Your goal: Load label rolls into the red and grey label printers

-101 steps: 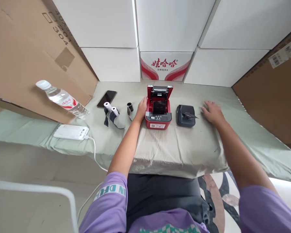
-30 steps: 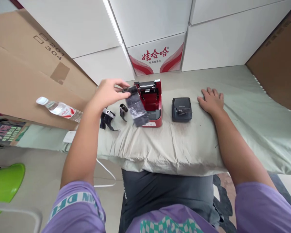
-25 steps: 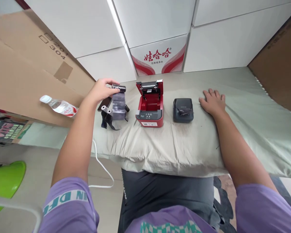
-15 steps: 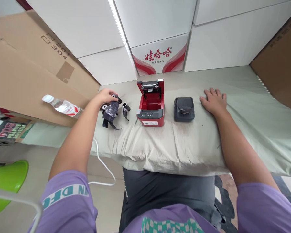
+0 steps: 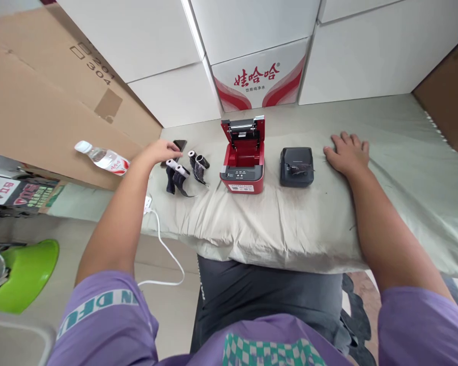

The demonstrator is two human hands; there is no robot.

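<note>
My left hand (image 5: 161,152) hovers or rests at the left of the cloth-covered surface, fingers loosely apart, holding nothing I can see. Beside and partly under it lies a flat black object (image 5: 180,144), possibly a phone. Just in front are several small paper rolls (image 5: 182,171) with dark strips trailing from them. A red printer (image 5: 243,175) with its black-topped lid raised stands at the middle; its red bay shows. To its right sits a closed black device (image 5: 296,175) with a crumpled dark scrap on top. My right hand (image 5: 347,152) lies flat on the cloth, fingers spread.
White cartons (image 5: 257,84) form a wall behind. A brown cardboard box (image 5: 68,101) stands at left, with a water bottle (image 5: 107,158) leaning against it. A white cable (image 5: 166,249) hangs over the front edge. A green stool (image 5: 30,277) is at lower left.
My left hand has let go of the dark-wrapped roll it was touching. The rolls now lie grouped in front of it, and the flat black object shows. My right hand stays put on the cloth.
</note>
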